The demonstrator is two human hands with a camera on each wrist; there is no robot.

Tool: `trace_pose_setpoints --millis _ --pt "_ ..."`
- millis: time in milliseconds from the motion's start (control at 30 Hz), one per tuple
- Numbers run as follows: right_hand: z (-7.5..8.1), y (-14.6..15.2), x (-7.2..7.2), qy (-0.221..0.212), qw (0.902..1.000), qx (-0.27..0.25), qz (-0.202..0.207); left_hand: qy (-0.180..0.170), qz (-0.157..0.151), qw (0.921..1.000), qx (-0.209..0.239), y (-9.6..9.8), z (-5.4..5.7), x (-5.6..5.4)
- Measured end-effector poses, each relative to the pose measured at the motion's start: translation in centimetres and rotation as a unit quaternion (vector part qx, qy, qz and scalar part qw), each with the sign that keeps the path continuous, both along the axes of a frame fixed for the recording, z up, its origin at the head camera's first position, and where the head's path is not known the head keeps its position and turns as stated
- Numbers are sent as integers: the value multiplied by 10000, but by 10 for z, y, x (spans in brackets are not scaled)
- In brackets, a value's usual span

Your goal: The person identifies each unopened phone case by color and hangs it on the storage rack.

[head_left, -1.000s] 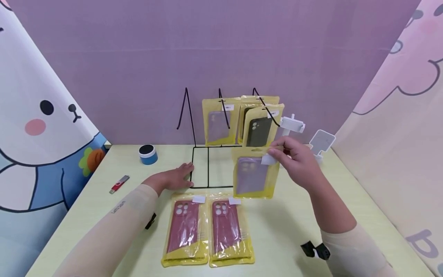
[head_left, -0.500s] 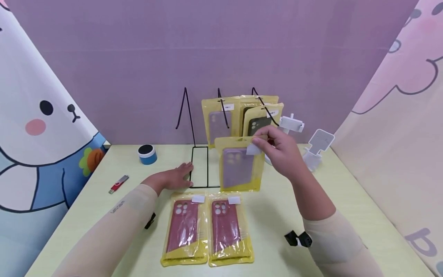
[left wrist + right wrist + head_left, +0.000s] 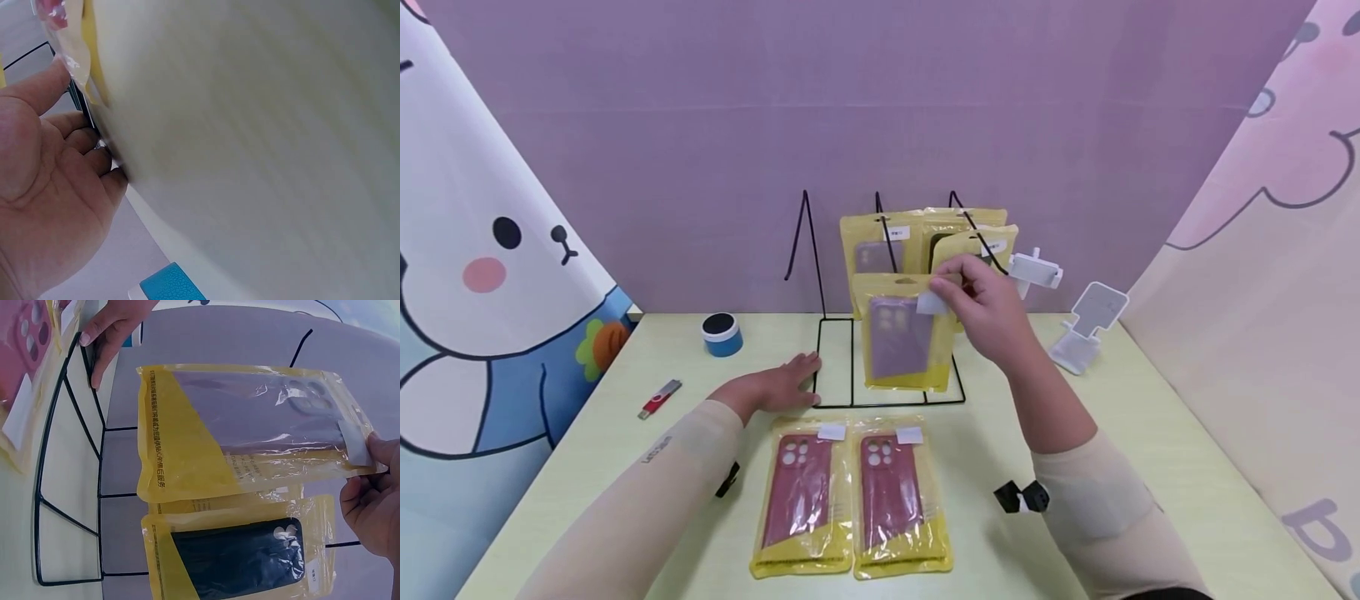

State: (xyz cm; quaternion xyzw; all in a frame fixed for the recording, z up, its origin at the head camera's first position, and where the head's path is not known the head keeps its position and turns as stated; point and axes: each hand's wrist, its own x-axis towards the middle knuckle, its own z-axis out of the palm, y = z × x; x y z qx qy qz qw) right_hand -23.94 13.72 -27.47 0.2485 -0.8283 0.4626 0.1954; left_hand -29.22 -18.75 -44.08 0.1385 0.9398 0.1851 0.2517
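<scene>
Along the back of the rm hung a purple curtain (image 3: 880,108), w/ a pale table (image 3: 572,517) in front. Both arms reached fwd over it, L sleeve (image 3: 640,500) and R sleeve (image 3: 1097,500) cream-coloured. Ahead of them stood a black wire rack (image 3: 852,362). Its mid hook (image 3: 886,232) bore a purple-case pkt (image 3: 859,250); its R hook (image 3: 979,235), a dark-case pkt (image 3: 237,556) w/ at least one more behind. In front of these, roughly upright above the rack's base, was the held pkt (image 3: 901,337), purple case inside, top edge nr the mid hook's tip; couldn't tell if they touched. Two red-case pkts (image 3: 799,492) lay flat side by side, nearest the person.

R hand (image 3: 988,312) was raised, thumb & bent index in a narrow pinch on the held pkt's top R corner, by its white label (image 3: 932,303). L hand (image 3: 781,385) lay low, fingers spread wide and fairly straight, touching the rack's base at its L end.

Two white stands (image 3: 1097,308) stood back R; a blue jar (image 3: 722,342) w/ dark top, back L. Smallest, a red-and-silver USB stick (image 3: 659,400), lay L of L hand.
</scene>
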Motion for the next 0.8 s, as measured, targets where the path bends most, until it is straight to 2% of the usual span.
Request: trace_pose_setpoints --millis 200,300,633,800 --pt "0 -5 -9 11 10000 37 -29 -5 4 10000 -25 1 0 0" --pt "0 -7 -13 -71 9996 221 -139 11 -30 10000 -28 1 -1 -1" --pt "3 -11 -27 -644 9915 852 -745 -59 68 9999 -82 0 -3 -3" --pt "4 -13 -34 -845 9861 999 -1021 -58 48 9999 -85 0 -3 -4"
